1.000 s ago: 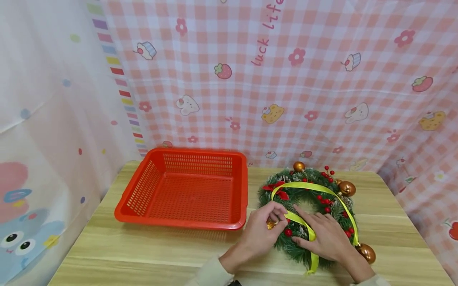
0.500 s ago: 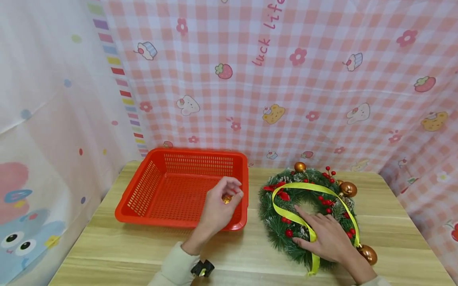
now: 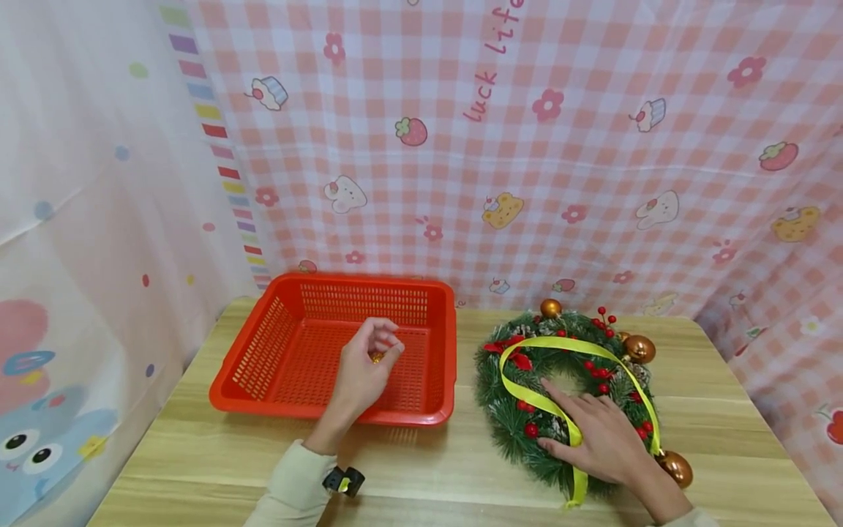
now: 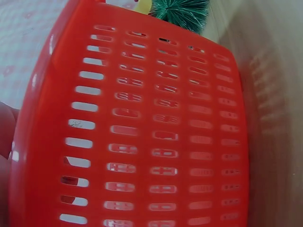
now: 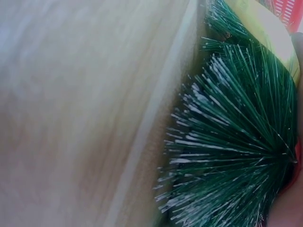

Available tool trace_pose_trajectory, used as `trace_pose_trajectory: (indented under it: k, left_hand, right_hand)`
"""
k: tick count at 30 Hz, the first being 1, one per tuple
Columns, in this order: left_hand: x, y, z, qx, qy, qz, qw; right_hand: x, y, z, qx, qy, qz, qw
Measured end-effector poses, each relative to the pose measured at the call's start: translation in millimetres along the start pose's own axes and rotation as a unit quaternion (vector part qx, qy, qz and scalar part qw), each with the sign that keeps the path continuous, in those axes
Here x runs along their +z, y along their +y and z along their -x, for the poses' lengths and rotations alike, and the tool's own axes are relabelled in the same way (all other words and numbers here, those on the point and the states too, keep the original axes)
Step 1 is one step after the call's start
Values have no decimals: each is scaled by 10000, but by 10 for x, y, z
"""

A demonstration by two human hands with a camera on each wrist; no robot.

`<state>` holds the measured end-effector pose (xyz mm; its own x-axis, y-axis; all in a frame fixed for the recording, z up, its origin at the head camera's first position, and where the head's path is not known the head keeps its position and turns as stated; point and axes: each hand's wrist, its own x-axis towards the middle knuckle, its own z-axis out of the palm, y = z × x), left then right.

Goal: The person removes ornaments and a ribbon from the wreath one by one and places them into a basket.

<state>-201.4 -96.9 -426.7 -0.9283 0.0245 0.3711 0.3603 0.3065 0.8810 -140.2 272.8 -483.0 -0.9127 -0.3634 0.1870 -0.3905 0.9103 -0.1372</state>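
Observation:
Over the inside of a red plastic basket (image 3: 276, 410), my left hand (image 3: 361, 372) pinches a small glittery gold ball (image 3: 377, 357), mostly covered by the fingers. The basket's slotted side wall (image 4: 142, 142) fills most of the left wrist view. To the right lies a green Christmas wreath (image 3: 503, 428) with red berries, pinecones and copper-coloured baubles. My right hand (image 3: 599, 438) rests on its lower right part, fingers spread. A yellow ribbon (image 3: 571, 342) loops across the wreath and passes under that hand. Frosted needles (image 5: 236, 132) show close up in the right wrist view.
Basket and wreath both lie on a light wooden table (image 3: 448, 468). Behind them hangs a pink checked cloth (image 3: 461, 190), with a pale printed curtain (image 3: 85, 241) on the left. Copper baubles (image 3: 675, 468) stick out past the wreath's right side.
My left hand has left the wreath with the gold ball and moved left over the basket. The ribbon end it was near now lies on the wreath. My right hand has stayed put.

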Motion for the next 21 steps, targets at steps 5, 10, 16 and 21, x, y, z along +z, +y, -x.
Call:
trace_pose_trajectory:
  k: [5, 10, 16, 21]
  left_hand:
    - [6, -18, 1, -95, -8, -56, 9999]
    - [2, -23, -3, -91, -20, -81, 9999]
    - [3, -31, -10, -98, -72, -96, 9999]
    - [5, -34, -6, -118, -95, -166, 9997]
  right_hand:
    - [3, -8, 10, -3, 44, 7, 10000]
    - [0, -10, 7, -25, 44, 1, 10000]
    - [-1, -1, 1, 6, 36, 13, 10000]
    - [9, 3, 3, 25, 2, 1, 10000]
